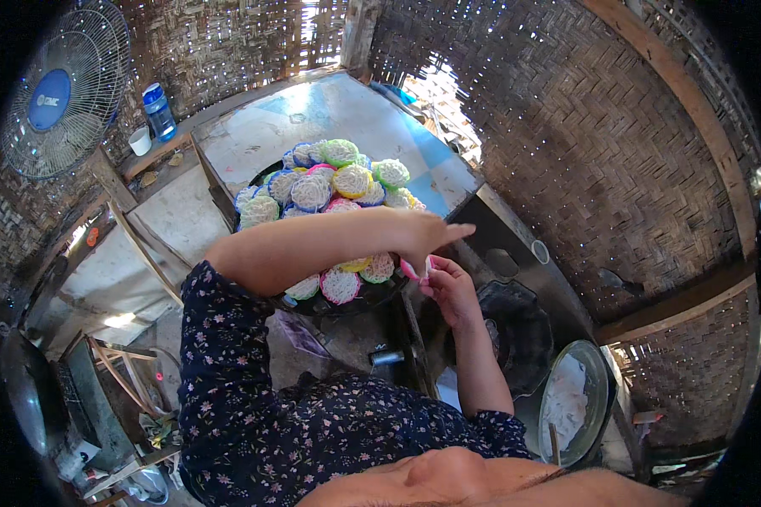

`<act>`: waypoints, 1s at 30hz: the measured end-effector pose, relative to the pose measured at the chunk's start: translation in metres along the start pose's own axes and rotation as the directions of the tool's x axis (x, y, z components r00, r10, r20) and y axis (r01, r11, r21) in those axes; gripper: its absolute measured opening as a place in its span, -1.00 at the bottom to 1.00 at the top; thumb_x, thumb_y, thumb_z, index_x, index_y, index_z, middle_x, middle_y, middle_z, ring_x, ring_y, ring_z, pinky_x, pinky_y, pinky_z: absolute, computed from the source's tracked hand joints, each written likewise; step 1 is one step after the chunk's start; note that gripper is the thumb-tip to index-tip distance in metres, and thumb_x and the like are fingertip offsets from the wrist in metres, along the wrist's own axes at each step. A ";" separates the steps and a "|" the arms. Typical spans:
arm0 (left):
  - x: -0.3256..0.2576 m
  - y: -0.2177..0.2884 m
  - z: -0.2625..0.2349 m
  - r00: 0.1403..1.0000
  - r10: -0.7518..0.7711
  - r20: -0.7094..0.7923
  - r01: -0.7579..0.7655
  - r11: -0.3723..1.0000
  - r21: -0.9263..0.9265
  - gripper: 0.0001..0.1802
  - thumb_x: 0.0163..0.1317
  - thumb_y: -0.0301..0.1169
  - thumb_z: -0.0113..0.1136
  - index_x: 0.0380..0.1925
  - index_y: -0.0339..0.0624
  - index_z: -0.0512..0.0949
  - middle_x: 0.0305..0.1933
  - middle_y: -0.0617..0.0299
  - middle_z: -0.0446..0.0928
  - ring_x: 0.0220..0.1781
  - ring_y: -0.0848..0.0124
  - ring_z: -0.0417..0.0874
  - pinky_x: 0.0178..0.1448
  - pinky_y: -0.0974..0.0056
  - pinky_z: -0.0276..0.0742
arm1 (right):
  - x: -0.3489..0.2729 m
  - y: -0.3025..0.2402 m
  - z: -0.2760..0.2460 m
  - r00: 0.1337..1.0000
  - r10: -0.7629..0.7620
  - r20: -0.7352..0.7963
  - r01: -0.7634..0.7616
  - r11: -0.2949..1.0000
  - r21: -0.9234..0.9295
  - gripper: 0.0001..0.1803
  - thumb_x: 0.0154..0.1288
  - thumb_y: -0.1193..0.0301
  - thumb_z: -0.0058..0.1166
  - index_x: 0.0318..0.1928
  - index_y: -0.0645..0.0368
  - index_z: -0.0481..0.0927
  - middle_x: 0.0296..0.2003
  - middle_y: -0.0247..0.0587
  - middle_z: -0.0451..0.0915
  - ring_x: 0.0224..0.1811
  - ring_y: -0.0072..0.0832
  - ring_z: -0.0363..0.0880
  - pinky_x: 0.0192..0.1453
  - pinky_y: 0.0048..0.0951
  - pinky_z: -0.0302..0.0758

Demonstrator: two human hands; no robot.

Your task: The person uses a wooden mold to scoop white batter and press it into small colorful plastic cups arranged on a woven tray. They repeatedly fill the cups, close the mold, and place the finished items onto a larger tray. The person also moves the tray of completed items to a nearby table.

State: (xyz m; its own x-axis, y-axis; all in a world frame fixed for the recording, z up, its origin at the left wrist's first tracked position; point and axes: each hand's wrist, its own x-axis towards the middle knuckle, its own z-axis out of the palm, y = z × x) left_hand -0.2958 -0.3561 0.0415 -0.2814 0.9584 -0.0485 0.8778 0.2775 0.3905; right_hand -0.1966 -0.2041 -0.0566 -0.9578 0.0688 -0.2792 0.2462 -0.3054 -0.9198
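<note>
My left arm crosses from the left over a dark round pan heaped with crackers. Those crackers are round and white, made of tangled strands, with blue, green, yellow or pink rims. Past the pan's right edge my left hand bends down, its index finger stretched out to the right and other fingers at a small pink-rimmed white cracker. My right hand pinches the same piece from below and right. The fingers partly cover it, so its full shape is hidden.
Right of my right hand lies a dark scalloped basin, then a round tub with white material inside. A pale tabletop spreads behind the pan. At far left stand a fan, a blue bottle and a white cup.
</note>
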 end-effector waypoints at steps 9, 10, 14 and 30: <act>-0.101 0.020 -0.060 0.865 -0.080 -0.495 0.011 0.990 -0.140 0.00 -0.05 -0.29 0.33 0.35 -0.08 -0.06 0.21 -0.10 0.33 0.23 0.04 0.37 0.24 0.12 0.30 | 0.012 0.003 0.000 0.999 -0.037 -0.005 0.036 0.985 -0.168 -0.67 0.22 0.49 0.04 0.00 0.31 0.47 -0.29 -0.26 0.57 -0.39 -0.62 0.54 -0.31 -0.58 0.55; -0.111 0.019 -0.060 0.845 -0.087 -0.528 0.007 0.988 -0.152 0.00 -0.05 -0.30 0.34 0.34 -0.08 -0.06 0.22 -0.09 0.32 0.24 0.07 0.36 0.25 0.13 0.29 | 0.013 0.003 -0.002 0.999 -0.039 0.014 0.041 0.985 -0.167 -0.66 0.23 0.48 0.04 0.02 0.31 0.46 -0.29 -0.26 0.57 -0.39 -0.62 0.54 -0.31 -0.58 0.55; -0.151 0.027 -0.058 0.783 -0.233 -0.577 0.133 0.968 -0.211 0.04 -0.09 -0.34 0.38 0.35 -0.08 -0.06 0.24 -0.02 0.32 0.28 0.17 0.33 0.28 0.14 0.27 | 0.016 0.002 -0.001 0.998 -0.017 0.059 0.027 0.985 -0.170 -0.63 0.24 0.47 0.03 0.05 0.33 0.45 -0.29 -0.27 0.57 -0.39 -0.62 0.54 -0.32 -0.59 0.55; -0.194 0.021 -0.021 0.686 -0.420 -0.594 0.103 0.865 -0.492 0.00 -0.06 -0.39 0.38 0.35 0.01 -0.02 0.23 0.01 0.34 0.27 0.19 0.34 0.26 0.10 0.29 | 0.030 0.000 -0.009 0.984 0.008 0.176 0.032 0.973 -0.227 -0.62 0.25 0.43 0.05 0.06 0.32 0.45 -0.34 -0.26 0.58 -0.43 -0.63 0.54 -0.34 -0.62 0.54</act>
State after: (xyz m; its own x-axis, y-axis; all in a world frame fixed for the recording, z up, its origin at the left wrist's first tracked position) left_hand -0.2305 -0.5379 0.0785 -0.7917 0.5013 0.3492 0.5394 0.3054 0.7847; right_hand -0.2241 -0.1935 -0.0674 -0.9670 -0.1014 -0.2339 0.2423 -0.0799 -0.9669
